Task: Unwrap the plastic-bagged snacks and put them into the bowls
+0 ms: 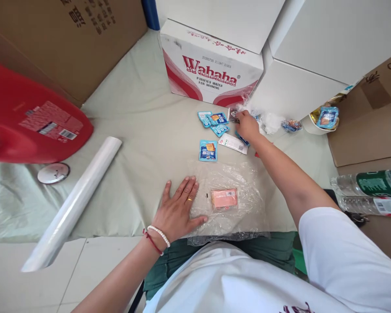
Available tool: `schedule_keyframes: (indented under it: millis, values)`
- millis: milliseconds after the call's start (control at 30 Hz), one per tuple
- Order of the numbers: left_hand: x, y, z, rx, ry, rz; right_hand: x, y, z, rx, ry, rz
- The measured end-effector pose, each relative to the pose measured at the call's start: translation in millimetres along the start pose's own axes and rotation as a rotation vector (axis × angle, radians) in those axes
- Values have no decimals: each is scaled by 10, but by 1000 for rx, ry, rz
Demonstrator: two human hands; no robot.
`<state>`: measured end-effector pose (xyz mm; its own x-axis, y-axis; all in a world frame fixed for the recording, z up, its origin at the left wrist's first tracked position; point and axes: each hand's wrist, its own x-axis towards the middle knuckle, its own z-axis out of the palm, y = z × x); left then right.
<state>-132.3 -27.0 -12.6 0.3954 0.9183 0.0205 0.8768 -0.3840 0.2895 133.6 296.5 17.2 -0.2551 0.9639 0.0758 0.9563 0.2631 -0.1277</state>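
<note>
My left hand [177,208] lies flat with its fingers spread, at the left edge of a sheet of clear plastic film [247,182]. On the film is a pink wrapped snack packet [224,198]. Farther out, my right hand [247,124] has its fingers closed at the edge of a small dark brown packet [233,114] in front of the water carton. Beside that hand are a long white packet [233,143] and several blue snack packets [219,118], bunched together. One more blue packet [208,151] lies just beyond the film.
A roll of plastic film [73,202] lies at the left, near a red jug [35,113] and a round lid [54,173]. The Wahaha carton [211,65] stands at the back. To the right are a white cup of packets [313,126] and plastic bottles [371,182].
</note>
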Motion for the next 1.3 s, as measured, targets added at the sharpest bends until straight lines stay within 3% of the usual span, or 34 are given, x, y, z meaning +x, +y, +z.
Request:
schedule_keyframes:
  millis: [200, 333, 433, 500, 600, 700, 800, 933, 1100, 1300]
  values:
    - [-6, -8, -7, 0, 8, 16, 173, -43, 79, -67, 43, 48]
    - [-9, -12, 1, 1, -7, 10, 19, -209, -49, 28, 144, 39]
    - [-9, -12, 11, 8, -19, 6, -289, -296, -274, 178, 177, -17]
    - [-8, -13, 21, 14, -18, 11, -582, -314, -472, 342, 134, -83]
    - [-6, -16, 39, 24, -6, 10, -1131, -330, -769, 529, 16, -214]
    - [-6, -26, 63, 38, 15, 13, -1743, -400, -903, 512, 5, -395]
    - [-5, -38, 84, 58, 31, 30, -2290, -540, -784, 290, -5, -522]
    - [1, -37, 89, 82, 25, 34, -2700, -695, -494, 91, -205, -640]
    - [9, -20, 74, 91, 11, 25, -2719, -741, -353, 132, -162, -588]
    - [7, -29, 112, 96, 29, 19, -2623, -768, -265, 137, -242, -564]
